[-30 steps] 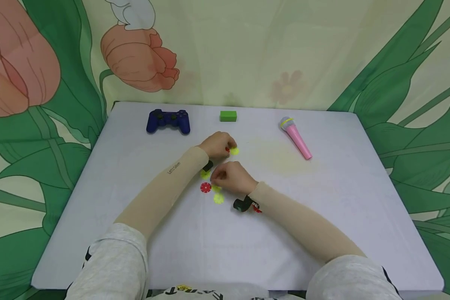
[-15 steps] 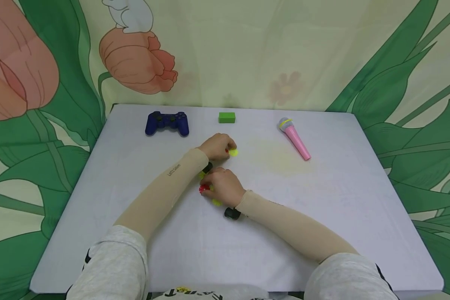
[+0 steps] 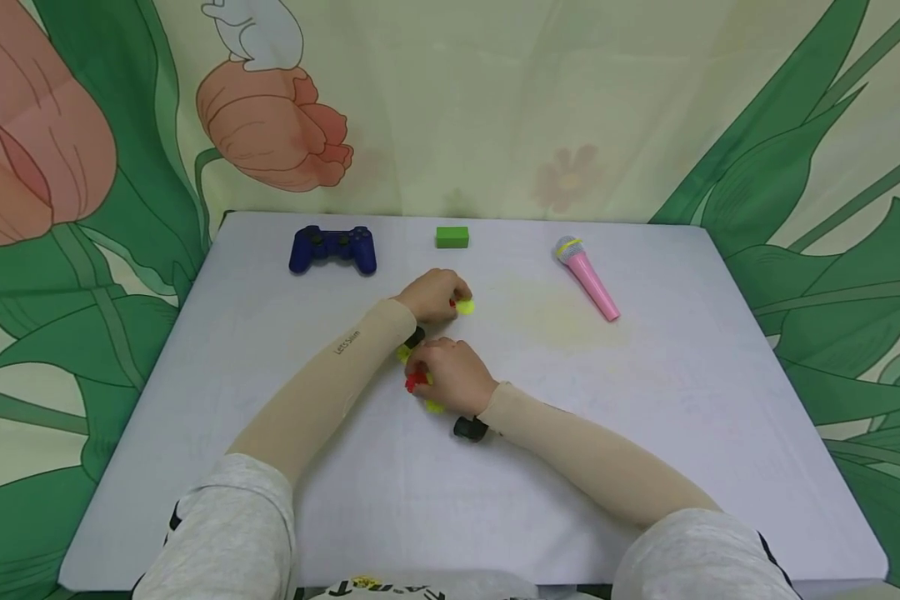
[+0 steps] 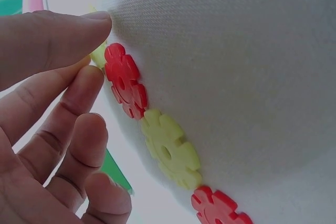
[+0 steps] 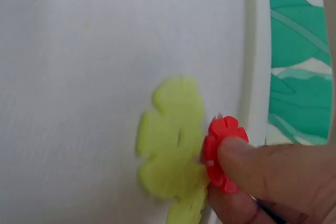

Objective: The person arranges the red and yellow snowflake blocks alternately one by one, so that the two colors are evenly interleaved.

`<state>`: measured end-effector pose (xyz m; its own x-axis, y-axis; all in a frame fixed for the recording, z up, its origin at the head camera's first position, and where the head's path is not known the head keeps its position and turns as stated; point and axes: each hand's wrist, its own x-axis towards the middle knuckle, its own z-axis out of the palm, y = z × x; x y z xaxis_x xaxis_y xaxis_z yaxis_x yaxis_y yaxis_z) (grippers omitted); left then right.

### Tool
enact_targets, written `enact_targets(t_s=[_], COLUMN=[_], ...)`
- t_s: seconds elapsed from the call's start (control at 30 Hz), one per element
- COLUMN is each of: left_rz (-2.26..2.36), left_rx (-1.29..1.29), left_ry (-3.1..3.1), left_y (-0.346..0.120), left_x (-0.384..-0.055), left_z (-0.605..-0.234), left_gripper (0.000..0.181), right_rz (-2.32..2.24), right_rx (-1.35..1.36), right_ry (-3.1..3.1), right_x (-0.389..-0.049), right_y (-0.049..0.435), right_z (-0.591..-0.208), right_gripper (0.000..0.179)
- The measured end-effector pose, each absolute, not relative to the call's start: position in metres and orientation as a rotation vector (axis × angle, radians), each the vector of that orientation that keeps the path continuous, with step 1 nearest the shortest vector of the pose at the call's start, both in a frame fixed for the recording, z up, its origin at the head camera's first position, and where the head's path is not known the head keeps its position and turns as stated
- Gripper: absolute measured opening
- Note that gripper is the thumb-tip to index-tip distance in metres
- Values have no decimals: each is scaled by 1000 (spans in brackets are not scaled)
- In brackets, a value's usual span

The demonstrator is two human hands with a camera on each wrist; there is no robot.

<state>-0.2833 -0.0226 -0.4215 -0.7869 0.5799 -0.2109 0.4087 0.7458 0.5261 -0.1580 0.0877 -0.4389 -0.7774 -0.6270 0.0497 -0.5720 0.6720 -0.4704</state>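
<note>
My left hand (image 3: 429,293) pinches a yellow flower-shaped interlocking disc (image 4: 98,56) between thumb and forefinger. That disc leads a row with a red disc (image 4: 125,81), a second yellow disc (image 4: 170,150) and another red disc (image 4: 219,209), slotted edge to edge. Nearer the body, my right hand (image 3: 453,375) holds a loose-looking red interlocking disc (image 5: 230,126) between thumb and finger. Beside it in the right wrist view lie a large-looking yellow disc (image 5: 170,140) and part of another yellow disc (image 5: 188,208). The left wrist hides some of the row in the head view.
Along the back of the white table (image 3: 330,517) lie a dark blue game controller (image 3: 333,250), a green block (image 3: 452,237) and a pink toy microphone (image 3: 589,279). A printed floral cloth (image 3: 450,108) hangs behind.
My right hand moved left and slightly toward the body, took hold of the red disc from the table, then shifted a little right with it. The left hand stayed in place.
</note>
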Motion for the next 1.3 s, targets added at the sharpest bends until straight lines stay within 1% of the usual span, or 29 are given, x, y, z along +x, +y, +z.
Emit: enact_targets(t_s=[0.27, 0.53, 0.97, 1.3], left_rz=[661, 660, 635, 627], left_rx=[786, 776, 772, 732], left_ry=[2595, 2590, 2621, 2637], left_y=[-23, -23, -19, -17], left_x=[-285, -287, -282, -281], left_z=[-425, -428, -423, -424], left_gripper=[44, 44, 40, 38], right_rz=[-1014, -1156, -1103, -1061], right_rx=[-883, -740, -422, -281], right_ry=[2596, 2513, 2705, 2815], right_x=[-169, -188, -232, -256], right_y=[106, 134, 170, 176], right_z=[-443, -442, -444, -444], right_gripper=[15, 14, 16, 16])
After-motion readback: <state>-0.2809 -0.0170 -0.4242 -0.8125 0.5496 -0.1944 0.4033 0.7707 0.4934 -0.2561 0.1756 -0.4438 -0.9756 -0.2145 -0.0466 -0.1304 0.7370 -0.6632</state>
